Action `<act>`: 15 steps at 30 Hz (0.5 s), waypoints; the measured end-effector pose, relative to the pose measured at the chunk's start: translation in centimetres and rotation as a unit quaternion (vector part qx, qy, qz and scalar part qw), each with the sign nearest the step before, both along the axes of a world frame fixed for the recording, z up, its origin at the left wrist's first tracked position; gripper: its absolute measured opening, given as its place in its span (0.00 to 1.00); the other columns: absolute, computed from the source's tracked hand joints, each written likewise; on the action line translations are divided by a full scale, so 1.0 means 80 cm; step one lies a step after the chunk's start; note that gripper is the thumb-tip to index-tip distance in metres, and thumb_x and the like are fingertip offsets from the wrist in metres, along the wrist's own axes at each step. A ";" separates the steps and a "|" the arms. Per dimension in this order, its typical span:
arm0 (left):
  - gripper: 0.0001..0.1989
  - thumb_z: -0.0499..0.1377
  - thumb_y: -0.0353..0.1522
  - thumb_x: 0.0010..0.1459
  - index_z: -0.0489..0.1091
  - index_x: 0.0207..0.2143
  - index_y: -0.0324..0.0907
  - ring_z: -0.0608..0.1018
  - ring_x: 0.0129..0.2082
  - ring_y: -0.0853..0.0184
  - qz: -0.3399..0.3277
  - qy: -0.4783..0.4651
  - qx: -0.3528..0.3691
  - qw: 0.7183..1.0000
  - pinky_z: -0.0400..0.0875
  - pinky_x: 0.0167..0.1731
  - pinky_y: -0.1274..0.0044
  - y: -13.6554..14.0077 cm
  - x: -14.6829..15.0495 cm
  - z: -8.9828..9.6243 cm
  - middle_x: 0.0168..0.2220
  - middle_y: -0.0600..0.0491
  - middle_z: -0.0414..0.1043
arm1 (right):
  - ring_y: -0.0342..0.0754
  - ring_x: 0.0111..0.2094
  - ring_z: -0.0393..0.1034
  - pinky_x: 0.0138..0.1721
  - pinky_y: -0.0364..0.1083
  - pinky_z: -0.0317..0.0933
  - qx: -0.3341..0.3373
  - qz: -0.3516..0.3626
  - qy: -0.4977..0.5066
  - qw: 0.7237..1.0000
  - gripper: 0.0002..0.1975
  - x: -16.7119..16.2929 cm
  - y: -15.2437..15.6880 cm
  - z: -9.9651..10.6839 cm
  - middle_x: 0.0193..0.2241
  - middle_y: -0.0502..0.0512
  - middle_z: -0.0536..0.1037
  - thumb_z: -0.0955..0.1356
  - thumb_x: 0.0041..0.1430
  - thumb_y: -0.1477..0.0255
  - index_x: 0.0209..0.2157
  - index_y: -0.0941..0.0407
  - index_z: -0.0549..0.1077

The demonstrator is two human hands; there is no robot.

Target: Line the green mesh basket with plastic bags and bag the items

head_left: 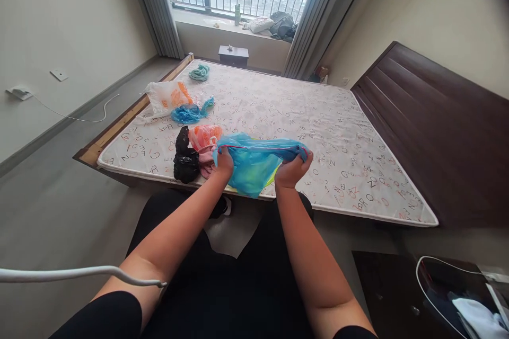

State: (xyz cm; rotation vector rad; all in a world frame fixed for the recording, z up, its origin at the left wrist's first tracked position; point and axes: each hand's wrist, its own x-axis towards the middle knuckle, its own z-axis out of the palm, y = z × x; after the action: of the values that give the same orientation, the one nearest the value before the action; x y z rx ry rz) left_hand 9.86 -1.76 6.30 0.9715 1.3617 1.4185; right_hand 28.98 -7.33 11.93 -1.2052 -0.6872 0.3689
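Note:
Stretched between my two hands is a thin blue plastic bag [248, 161], its upper edge pulled taut with a red line along it. My left hand [225, 164] is closed on the bag's left end. Its right end is bunched in the closed fingers of my right hand [293, 169]. Something yellow-green shows through and beside the bag's lower part. Close to my left hand lie a red-and-white plastic bag [205, 136], a pink cloth [207, 161] and a crumpled black plastic bag [185, 164], all on the mattress.
The patterned mattress [318, 132] lies before me, with a dark headboard [433, 127] at right. Farther left on it are a white-and-orange bag [169, 96], a crumpled blue bag [189, 113] and a teal bundle [199, 72]. A white cable [79, 274] crosses near my left arm.

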 end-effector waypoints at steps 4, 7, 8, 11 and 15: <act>0.08 0.58 0.30 0.61 0.70 0.44 0.44 0.65 0.65 0.50 0.037 0.141 0.018 0.989 0.58 0.66 0.58 -0.036 0.010 -0.012 0.55 0.42 0.73 | 0.48 0.41 0.67 0.47 0.47 0.63 -0.124 0.081 -0.111 0.983 0.15 -0.016 0.001 -0.057 0.36 0.52 0.70 0.57 0.67 0.56 0.37 0.52 0.62; 0.19 0.60 0.29 0.59 0.69 0.54 0.44 0.56 0.71 0.47 -0.018 0.192 0.041 0.980 0.43 0.71 0.53 -0.046 0.017 -0.024 0.64 0.40 0.66 | 0.50 0.40 0.67 0.47 0.48 0.62 -0.182 0.119 -0.167 0.962 0.15 -0.009 -0.005 -0.095 0.35 0.53 0.71 0.56 0.68 0.55 0.36 0.52 0.62; 0.20 0.60 0.30 0.60 0.69 0.56 0.44 0.54 0.72 0.47 -0.030 0.194 0.029 0.980 0.40 0.71 0.51 -0.045 0.020 -0.028 0.65 0.40 0.65 | 0.50 0.39 0.67 0.47 0.48 0.62 -0.196 0.122 -0.178 0.957 0.15 -0.005 -0.008 -0.102 0.35 0.53 0.72 0.56 0.69 0.55 0.37 0.52 0.62; 0.15 0.60 0.31 0.62 0.73 0.51 0.42 0.50 0.74 0.43 -0.061 0.200 -0.017 0.978 0.39 0.69 0.46 -0.035 0.032 -0.038 0.64 0.38 0.67 | 0.51 0.39 0.68 0.46 0.49 0.62 -0.246 0.128 -0.213 0.937 0.16 0.006 -0.010 -0.109 0.35 0.54 0.73 0.54 0.71 0.57 0.38 0.52 0.63; 0.04 0.64 0.30 0.62 0.76 0.38 0.38 0.64 0.67 0.44 -0.186 0.131 -0.036 0.973 0.58 0.64 0.50 -0.019 0.052 -0.048 0.53 0.37 0.74 | 0.53 0.48 0.70 0.53 0.49 0.62 -0.312 0.212 -0.318 0.870 0.13 0.000 -0.002 -0.107 0.45 0.60 0.76 0.57 0.69 0.66 0.42 0.54 0.70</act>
State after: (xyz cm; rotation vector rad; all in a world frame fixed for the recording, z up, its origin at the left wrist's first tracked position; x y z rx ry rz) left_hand 14.00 -3.26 2.48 1.3220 1.3220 0.9792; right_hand 28.99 -7.51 3.35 -1.8212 -1.4984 0.5939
